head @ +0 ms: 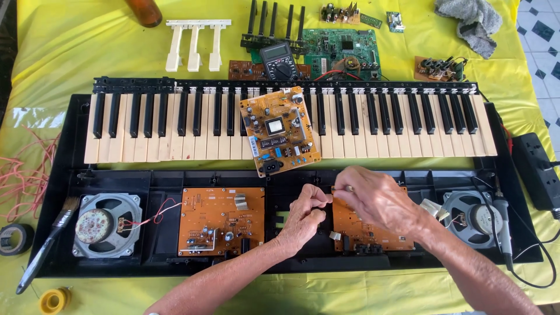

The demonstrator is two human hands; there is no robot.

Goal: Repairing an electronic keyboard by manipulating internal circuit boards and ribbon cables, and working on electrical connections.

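Hands are busy inside an opened keyboard case (64, 175) on a bench with a yellow cloth (70, 46). The left hand (303, 219) and the right hand (376, 198) meet at the left edge of the right orange board (373, 236), low in the case. Both hands are curled tight, and they seem to pinch something small between the fingertips. It is too tiny to name.

This looks like fiddly work on a little part or plug at that board. A next move would need slow, soft fingers, so nothing on the board bends.

Another orange board (221, 220) sits to the left, and a round speaker (105, 224) sits at that end with red wires. A second speaker (475, 216) sits at the far right, just past the right wrist. A loose board (280, 131) lies on top of the row of keys (146, 125), right above the hands, and it could slide down onto them. A brush (49, 236) leans on the left corner. A black meter (279, 61) and a green board (341, 52) rest behind the keys, well apart from the hands. Tape rolls lie at the bottom left.
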